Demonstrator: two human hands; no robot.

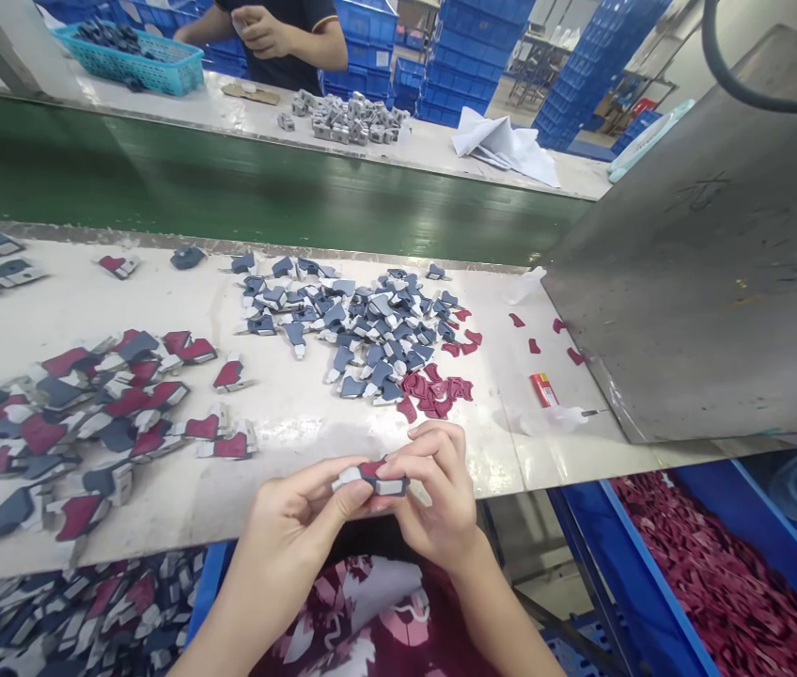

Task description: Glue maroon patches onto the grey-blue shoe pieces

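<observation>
Between my two hands, at the table's near edge, is a small plastic part [390, 486] in white and dark blue with a maroon piece [372, 467] on its upper side. My left hand [304, 522] pinches its left end between thumb and fingers. My right hand [437, 489] grips the right end, its fingertips on the maroon piece. Just beyond my hands lie a small pile of loose maroon pieces [437, 393] and a larger heap of blue-and-white parts [370, 320]. To the left is a spread of parts with maroon pieces on them [134, 400].
A metal panel [715, 254] slants up at the right, near a red lighter-like object [543, 390]. Blue bins with maroon pieces [729, 574] and parts [74, 621] stand below. Across a green strip [229, 160] are grey parts [352, 120], a turquoise basket [169, 70] and another person [275, 38].
</observation>
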